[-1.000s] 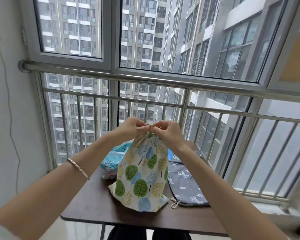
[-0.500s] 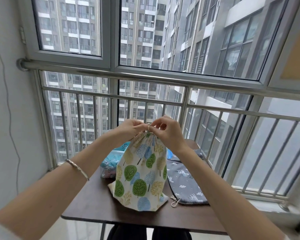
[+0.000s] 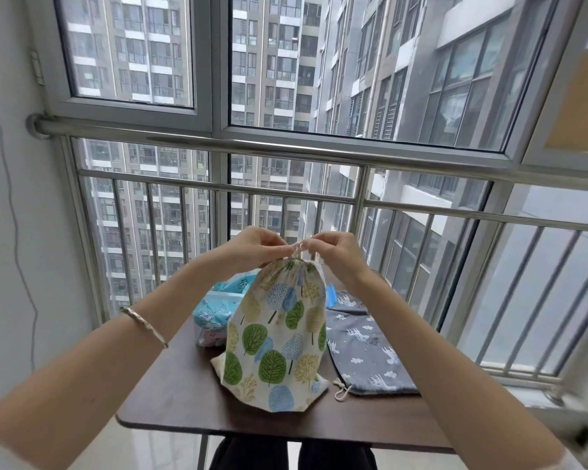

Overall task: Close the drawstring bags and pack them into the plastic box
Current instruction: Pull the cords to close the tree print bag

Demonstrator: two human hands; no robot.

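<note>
The tree-print bag (image 3: 275,340) stands upright near the front middle of the dark table (image 3: 170,395), its mouth gathered tight at the top. The left hand (image 3: 252,247) and right hand (image 3: 336,252) meet above that mouth, the fingers of each curled and pinching the pale cord (image 3: 296,248). A grey bag (image 3: 364,357) lies flat just beside it on the right, and a blue bag (image 3: 218,308) sits behind on the left in a clear plastic box (image 3: 207,339).
</note>
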